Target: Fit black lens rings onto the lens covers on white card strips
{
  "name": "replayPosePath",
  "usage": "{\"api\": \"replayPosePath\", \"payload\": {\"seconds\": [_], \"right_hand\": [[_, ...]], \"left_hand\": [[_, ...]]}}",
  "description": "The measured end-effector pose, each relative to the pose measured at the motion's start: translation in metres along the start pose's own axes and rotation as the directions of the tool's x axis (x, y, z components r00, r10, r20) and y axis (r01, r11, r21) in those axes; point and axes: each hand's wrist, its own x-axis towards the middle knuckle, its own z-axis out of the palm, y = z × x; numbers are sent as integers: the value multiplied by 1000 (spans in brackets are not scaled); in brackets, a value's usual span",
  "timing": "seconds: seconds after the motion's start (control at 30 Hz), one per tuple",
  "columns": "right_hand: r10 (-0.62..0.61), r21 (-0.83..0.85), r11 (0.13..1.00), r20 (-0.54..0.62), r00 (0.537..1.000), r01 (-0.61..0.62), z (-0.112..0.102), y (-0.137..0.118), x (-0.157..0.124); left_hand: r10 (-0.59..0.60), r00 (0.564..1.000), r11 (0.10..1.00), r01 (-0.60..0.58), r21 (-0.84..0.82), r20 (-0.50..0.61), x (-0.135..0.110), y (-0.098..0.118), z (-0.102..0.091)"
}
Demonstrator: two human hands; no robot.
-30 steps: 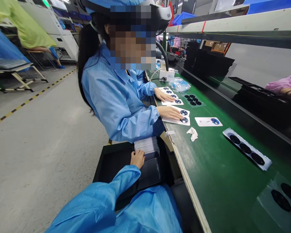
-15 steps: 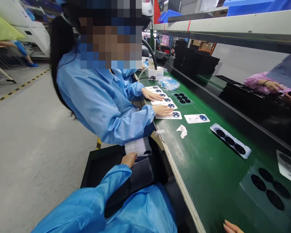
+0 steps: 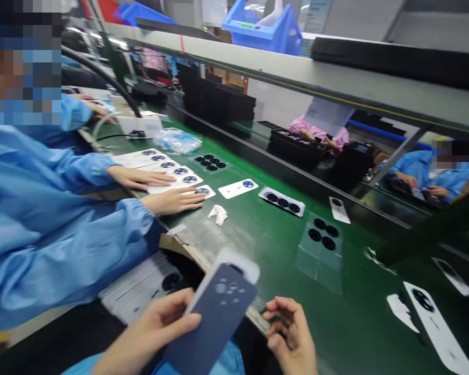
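My left hand (image 3: pixel 156 325) grips a dark blue-grey phone back cover (image 3: pixel 219 317) by its side edge, thumb on the front face. Small holes show near the cover's top, and a pale blurred layer (image 3: pixel 249 264) sticks out behind it. To the right of the cover hovers my right hand (image 3: pixel 293 333), fingers loosely curled and apart, nothing visible in them. Below and left, a stack of covers (image 3: pixel 136 284) stands in a black tray (image 3: pixel 31 333) beside the bench.
On the green bench (image 3: pixel 258 234) lie a white cover (image 3: pixel 238 188), a strip with black discs (image 3: pixel 282 202), a clear film with black rings (image 3: pixel 320 255) and a crumpled white tissue (image 3: pixel 218 214). At left, a co-worker's hands (image 3: pixel 175 200) rest on a row of white covers.
My left hand has come up from the tray with a phone back cover. My right hand has come further into view. The camera has turned right.
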Motion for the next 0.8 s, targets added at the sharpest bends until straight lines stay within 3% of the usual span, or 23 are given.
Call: {"api": "replayPosePath", "payload": {"seconds": [0.03, 0.1, 0.2, 0.3, 0.4, 0.47, 0.53, 0.6, 0.67, 0.73, 0.8], "right_hand": [[41, 55, 998, -17, 999, -40, 3, 0, -1], [120, 99, 989, -123, 985, -108, 2, 0, -1], [196, 110, 979, -282, 939, -171, -12, -4, 1], [220, 118, 974, -337, 915, -191, -32, -12, 2], [226, 70, 974, -409, 884, -217, -58, -23, 1], [222, -30, 965, -446, 867, -262, -81, -33, 1], [139, -242, 931, -457, 879, -274, -103, -44, 2], [-2, -533, 808, -428, 904, -251, -118, -54, 3], [-74, -748, 607, -389, 918, -268, -122, -62, 6], [-69, -858, 427, -347, 936, -286, -117, -68, 9], [-42, -910, 308, -303, 952, -276, -110, -72, 13]], "left_hand": [[9, 993, 997, 0, -76, 121, 11, 6, 26], [74, 965, 981, -25, -194, 253, 28, 16, 71], [106, 926, 968, -13, -250, 362, 41, 26, 115], [109, 901, 966, 4, -260, 419, 46, 31, 135], [95, 904, 968, 15, -252, 416, 48, 31, 142], [87, 918, 970, 10, -242, 388, 50, 29, 143], [86, 929, 977, -7, -215, 360, 52, 26, 142], [96, 935, 985, -39, -170, 342, 54, 23, 140], [110, 937, 989, -70, -130, 330, 56, 21, 139], [114, 939, 990, -82, -113, 324, 57, 20, 139], [108, 942, 991, -75, -113, 318, 57, 21, 140]]}}
